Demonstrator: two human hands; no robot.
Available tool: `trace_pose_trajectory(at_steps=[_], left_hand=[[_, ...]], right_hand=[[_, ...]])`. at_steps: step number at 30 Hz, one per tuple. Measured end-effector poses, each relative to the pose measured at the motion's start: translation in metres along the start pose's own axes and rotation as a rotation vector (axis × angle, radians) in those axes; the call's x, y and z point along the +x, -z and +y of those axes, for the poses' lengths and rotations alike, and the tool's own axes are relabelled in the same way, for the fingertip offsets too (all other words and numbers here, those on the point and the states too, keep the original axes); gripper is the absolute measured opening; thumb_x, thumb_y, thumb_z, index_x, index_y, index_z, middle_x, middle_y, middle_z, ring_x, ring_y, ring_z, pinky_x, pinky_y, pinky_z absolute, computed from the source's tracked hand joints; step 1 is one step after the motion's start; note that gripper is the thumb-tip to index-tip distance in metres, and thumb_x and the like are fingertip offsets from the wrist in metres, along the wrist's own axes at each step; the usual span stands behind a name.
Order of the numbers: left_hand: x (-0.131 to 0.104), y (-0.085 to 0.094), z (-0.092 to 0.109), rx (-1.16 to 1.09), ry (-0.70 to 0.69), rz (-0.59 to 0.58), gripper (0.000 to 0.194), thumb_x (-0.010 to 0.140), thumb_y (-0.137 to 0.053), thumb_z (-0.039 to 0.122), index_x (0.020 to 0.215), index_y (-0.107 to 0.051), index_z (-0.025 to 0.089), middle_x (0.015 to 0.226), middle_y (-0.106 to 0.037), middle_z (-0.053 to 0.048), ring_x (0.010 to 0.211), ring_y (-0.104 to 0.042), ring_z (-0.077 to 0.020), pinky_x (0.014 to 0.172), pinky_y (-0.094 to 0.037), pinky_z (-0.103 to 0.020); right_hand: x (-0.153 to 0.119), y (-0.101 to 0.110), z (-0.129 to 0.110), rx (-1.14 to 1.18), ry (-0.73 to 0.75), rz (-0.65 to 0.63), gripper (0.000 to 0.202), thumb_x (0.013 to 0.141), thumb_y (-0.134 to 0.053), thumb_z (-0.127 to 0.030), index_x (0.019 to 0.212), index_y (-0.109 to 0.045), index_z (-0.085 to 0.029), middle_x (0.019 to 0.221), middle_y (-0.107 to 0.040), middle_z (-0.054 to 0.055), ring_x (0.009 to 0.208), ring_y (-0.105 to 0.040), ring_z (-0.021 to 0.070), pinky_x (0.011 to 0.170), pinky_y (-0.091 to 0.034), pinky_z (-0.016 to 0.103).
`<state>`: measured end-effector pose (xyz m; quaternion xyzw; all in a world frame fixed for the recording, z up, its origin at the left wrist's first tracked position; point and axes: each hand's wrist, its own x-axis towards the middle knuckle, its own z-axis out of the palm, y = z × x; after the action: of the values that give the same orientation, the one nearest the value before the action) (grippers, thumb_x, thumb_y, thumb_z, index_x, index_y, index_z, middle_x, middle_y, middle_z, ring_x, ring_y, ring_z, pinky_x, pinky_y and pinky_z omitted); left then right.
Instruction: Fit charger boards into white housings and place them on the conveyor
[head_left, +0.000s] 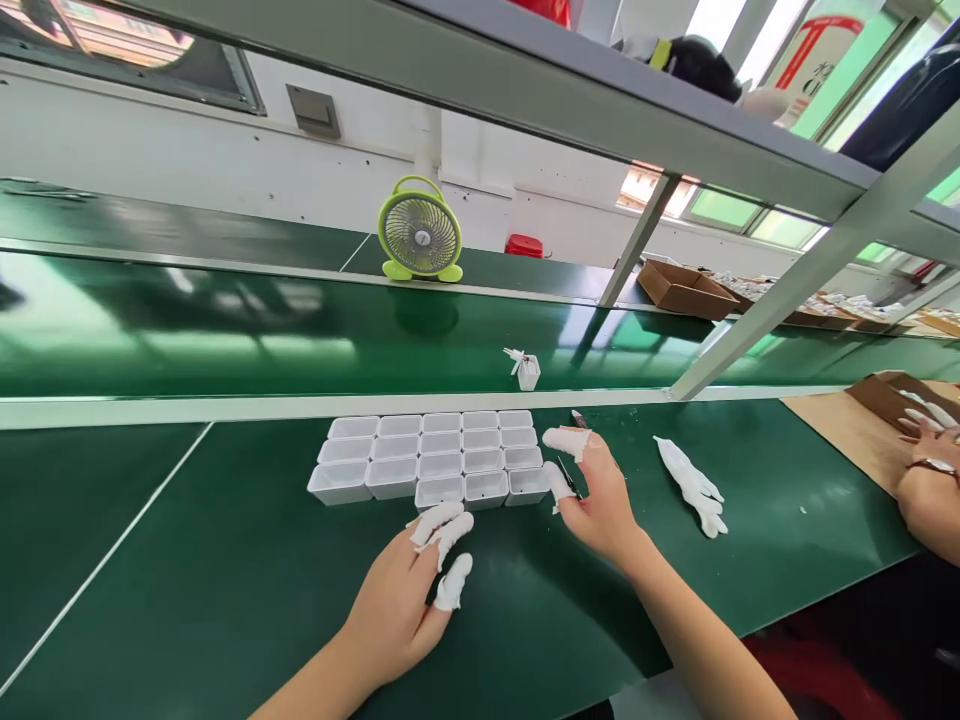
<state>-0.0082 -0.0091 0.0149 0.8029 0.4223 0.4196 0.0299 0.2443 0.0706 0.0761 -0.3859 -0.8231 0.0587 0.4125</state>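
Several white open-topped trays stand in tight rows on the green work surface. My left hand, with white covers on its fingertips, is at the near edge of the trays, fingers apart and holding nothing. At the right end of the rows, my right hand has its covered thumb and finger spread apart, nothing visible between them. A dark, thin tool lies beside that hand, partly hidden by it. Behind it is a small dark-tipped object.
A white glove lies to the right. A white box-shaped item sits on the green strip behind the ledge. Further back stands a green fan. Another person's hand is by a cardboard box at far right. A metal frame crosses overhead.
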Motion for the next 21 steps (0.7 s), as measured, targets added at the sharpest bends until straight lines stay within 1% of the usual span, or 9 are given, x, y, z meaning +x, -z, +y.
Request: trace_pose_trajectory(at_steps=[2,4,8,11,14,16,17,19,21], left_hand=[[0.006,0.002,-0.001,0.041,0.020,-0.006,0.041,0.096,-0.046,0.015,0.136,-0.049,0.023,0.118,-0.066,-0.012,0.104,-0.067,-0.0232,0.084,-0.060,-0.035],[0.009,0.004,-0.003,0.068,0.053,-0.023,0.036,0.096,-0.047,0.016,0.132,-0.052,0.023,0.117,-0.067,-0.012,0.104,-0.068,-0.0227,0.086,-0.060,-0.035],[0.010,0.004,-0.007,0.107,0.053,-0.073,0.035,0.098,-0.046,0.017,0.132,-0.050,0.021,0.121,-0.066,-0.013,0.110,-0.067,-0.0231,0.091,-0.059,-0.035],[0.008,0.003,-0.009,0.120,0.047,-0.085,0.039,0.098,-0.047,0.017,0.137,-0.047,0.022,0.124,-0.065,-0.013,0.111,-0.066,-0.0236,0.092,-0.058,-0.037],[0.007,0.003,-0.009,0.120,0.076,-0.076,0.042,0.096,-0.048,0.016,0.138,-0.046,0.022,0.123,-0.064,-0.013,0.108,-0.067,-0.0235,0.092,-0.058,-0.037],[0.007,0.003,-0.009,0.139,0.084,-0.057,0.042,0.096,-0.048,0.016,0.138,-0.046,0.021,0.118,-0.066,-0.012,0.107,-0.066,-0.0238,0.091,-0.057,-0.036],[0.007,0.004,-0.009,0.149,0.083,-0.052,0.042,0.095,-0.048,0.016,0.137,-0.046,0.021,0.114,-0.067,-0.012,0.106,-0.066,-0.0240,0.091,-0.057,-0.037],[0.007,0.004,-0.009,0.156,0.078,-0.063,0.042,0.096,-0.046,0.017,0.137,-0.046,0.020,0.103,-0.068,-0.010,0.100,-0.066,-0.0237,0.089,-0.057,-0.037],[0.007,0.004,-0.009,0.156,0.071,-0.087,0.042,0.096,-0.046,0.018,0.138,-0.045,0.019,0.097,-0.067,-0.009,0.096,-0.067,-0.0234,0.089,-0.057,-0.037]], right_hand=[[-0.009,-0.007,-0.001,-0.030,0.040,-0.010,0.052,0.086,-0.052,-0.008,0.135,-0.052,-0.026,0.115,-0.067,0.011,0.111,-0.063,0.0279,0.093,-0.055,0.047],[-0.016,-0.015,0.002,-0.051,0.065,-0.058,0.053,0.086,-0.050,-0.008,0.136,-0.050,-0.024,0.111,-0.067,0.012,0.107,-0.063,0.0285,0.088,-0.056,0.047],[-0.026,-0.027,0.001,-0.085,0.190,-0.117,0.049,0.085,-0.051,-0.006,0.133,-0.052,-0.019,0.111,-0.067,0.014,0.110,-0.060,0.0302,0.092,-0.054,0.049],[-0.031,-0.030,-0.006,-0.093,0.205,-0.168,0.042,0.086,-0.050,-0.006,0.125,-0.057,-0.018,0.106,-0.067,0.013,0.108,-0.059,0.0294,0.091,-0.052,0.048],[-0.035,-0.030,-0.011,-0.115,0.207,-0.250,0.033,0.083,-0.051,-0.006,0.111,-0.063,-0.018,0.096,-0.065,0.012,0.097,-0.058,0.0279,0.089,-0.051,0.046],[-0.036,-0.031,-0.011,-0.137,0.229,-0.264,0.026,0.081,-0.053,-0.007,0.102,-0.065,-0.018,0.091,-0.063,0.011,0.090,-0.055,0.0264,0.090,-0.050,0.046],[-0.036,-0.031,-0.010,-0.145,0.234,-0.261,0.025,0.081,-0.053,-0.007,0.100,-0.065,-0.018,0.091,-0.063,0.011,0.090,-0.055,0.0263,0.092,-0.050,0.047],[-0.036,-0.032,-0.009,-0.153,0.221,-0.257,0.024,0.080,-0.053,-0.008,0.099,-0.065,-0.018,0.093,-0.063,0.011,0.094,-0.054,0.0275,0.096,-0.048,0.050],[-0.036,-0.033,-0.008,-0.151,0.205,-0.271,0.029,0.079,-0.053,-0.007,0.102,-0.064,-0.019,0.098,-0.065,0.012,0.102,-0.055,0.0292,0.100,-0.047,0.053]])
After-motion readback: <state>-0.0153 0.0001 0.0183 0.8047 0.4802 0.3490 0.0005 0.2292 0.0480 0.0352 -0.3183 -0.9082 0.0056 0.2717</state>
